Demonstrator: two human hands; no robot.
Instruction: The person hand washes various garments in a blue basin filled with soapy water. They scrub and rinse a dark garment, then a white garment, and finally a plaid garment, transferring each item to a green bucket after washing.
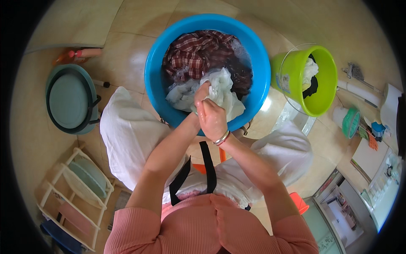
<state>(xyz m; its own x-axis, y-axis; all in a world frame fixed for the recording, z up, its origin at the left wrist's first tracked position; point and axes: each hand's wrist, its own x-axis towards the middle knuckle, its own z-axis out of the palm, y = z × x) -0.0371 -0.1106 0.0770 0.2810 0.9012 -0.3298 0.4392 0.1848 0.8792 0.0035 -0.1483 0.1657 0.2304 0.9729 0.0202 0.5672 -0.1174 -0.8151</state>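
Note:
A large blue basin [262, 86] stands on the floor before me, holding soapy water. In it lies a dark red plaid garment [188, 55], partly under the water. Over the basin's near side, my left hand [202, 95] and my right hand [213, 118] are pressed close together, both closed on a wet white garment [222, 86]. Part of this white cloth spreads over the water to the left and the near side. The right hand, with a bracelet at its wrist, covers some of the left hand's fingers.
To the right stands a lime-green bucket [325, 95] with black and white clothes inside. Stacked grey-green basins [69, 101] are at the left, below a pink bottle [89, 53]. A white rack [69, 203] holds more basins at lower left. A small green basket [351, 122] hangs at far right.

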